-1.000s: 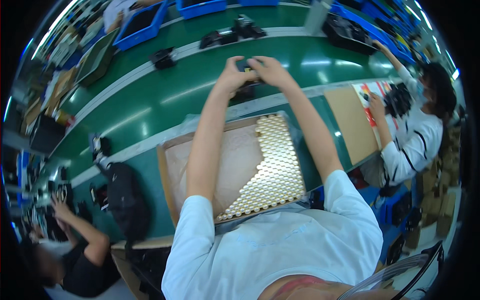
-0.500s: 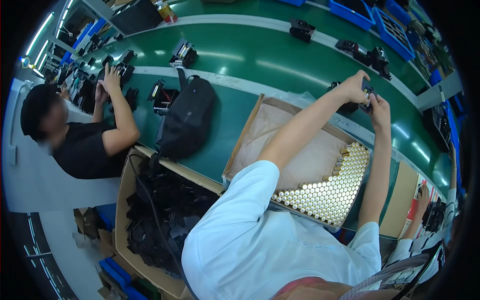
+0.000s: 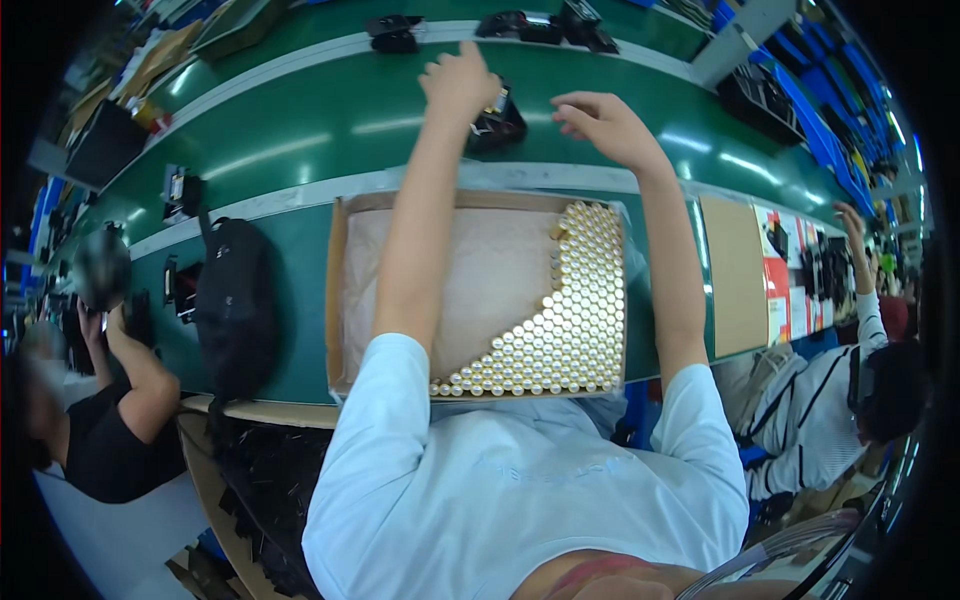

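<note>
the black device point(image 3: 497, 128) sits on the green surface point(image 3: 330, 145), beyond the cardboard box point(image 3: 337, 290) of what look like batteries point(image 3: 590, 310). the left hand point(image 3: 460, 85) is at its left side; whether it grips cannot be told. the right hand point(image 3: 607, 125) is open and empty, apart on the right. the device appears light, stiff and smooth, possibly brittle; best held by its outer sides.

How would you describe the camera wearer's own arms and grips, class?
Short, loose, pale blue sleeves leave the forearms bare. The left grip and right grip are ungloved hands, and no watch or bracelet shows.
</note>
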The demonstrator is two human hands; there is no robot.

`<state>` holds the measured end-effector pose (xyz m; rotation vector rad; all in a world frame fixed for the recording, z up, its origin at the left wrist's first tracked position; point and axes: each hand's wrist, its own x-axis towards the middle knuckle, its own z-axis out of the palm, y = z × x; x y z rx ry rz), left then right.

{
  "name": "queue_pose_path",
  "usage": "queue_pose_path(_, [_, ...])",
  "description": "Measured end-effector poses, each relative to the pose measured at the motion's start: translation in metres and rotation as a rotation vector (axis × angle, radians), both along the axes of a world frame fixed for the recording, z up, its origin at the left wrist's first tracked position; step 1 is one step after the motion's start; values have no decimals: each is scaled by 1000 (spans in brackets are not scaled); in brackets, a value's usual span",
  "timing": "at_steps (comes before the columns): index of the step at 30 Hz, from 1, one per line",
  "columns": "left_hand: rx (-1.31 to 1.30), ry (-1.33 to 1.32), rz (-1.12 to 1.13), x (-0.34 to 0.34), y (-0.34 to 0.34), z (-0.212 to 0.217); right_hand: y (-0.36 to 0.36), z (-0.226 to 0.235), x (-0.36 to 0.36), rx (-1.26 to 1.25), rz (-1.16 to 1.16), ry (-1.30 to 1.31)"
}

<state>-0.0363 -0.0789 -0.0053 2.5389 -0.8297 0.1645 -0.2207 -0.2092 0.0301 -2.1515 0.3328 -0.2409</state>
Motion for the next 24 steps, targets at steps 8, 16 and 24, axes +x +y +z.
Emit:
queue_pose_path(8, [55, -46, 101, 15, -14, 8, 64, 46, -38, -385, 537, 112])
queue_pose_path(16, [-205, -216, 39, 0, -12, 0, 135, 29, -71, -458, 1047, 212])
queue_pose_path(24, [-418, -397, -279, -24, 10, 2, 192, 32, -60, -360, 1305, 317])
